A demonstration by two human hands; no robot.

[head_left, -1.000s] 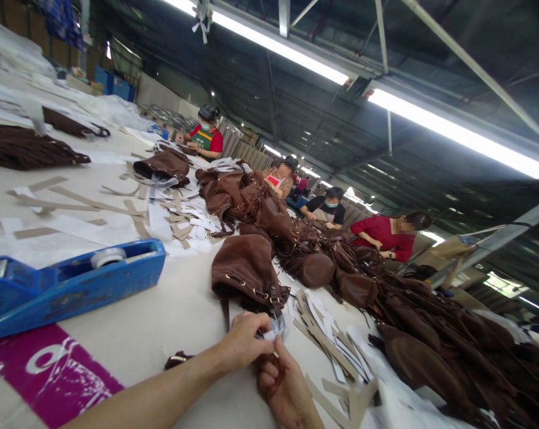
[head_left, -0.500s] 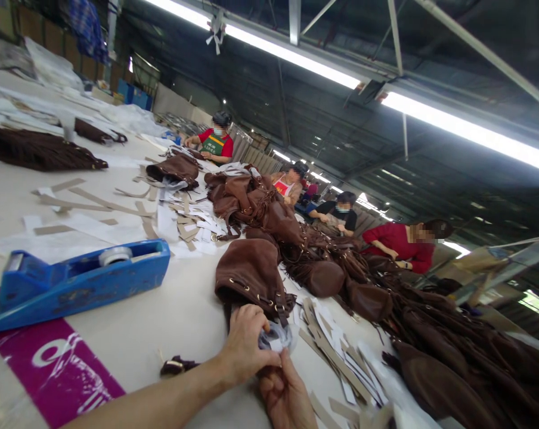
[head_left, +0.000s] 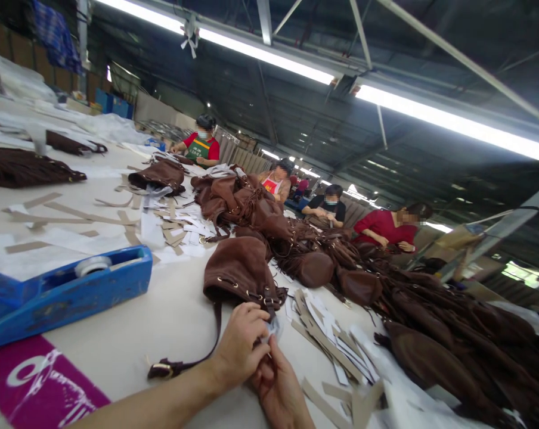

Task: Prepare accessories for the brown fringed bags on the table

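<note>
Purple sheet [head_left: 70, 376], lettering [head_left: 11, 376] unreadable; left hand [head_left: 239, 344] gripping wrap [head_left: 274, 325].

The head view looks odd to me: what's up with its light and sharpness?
In the head view, the tube lights glare white against the dark roof and slope down rightward, so the picture looks tilted; the brown bag is fairly clear, but the pale material by the left hand and right hand is too indistinct to identify.
</note>
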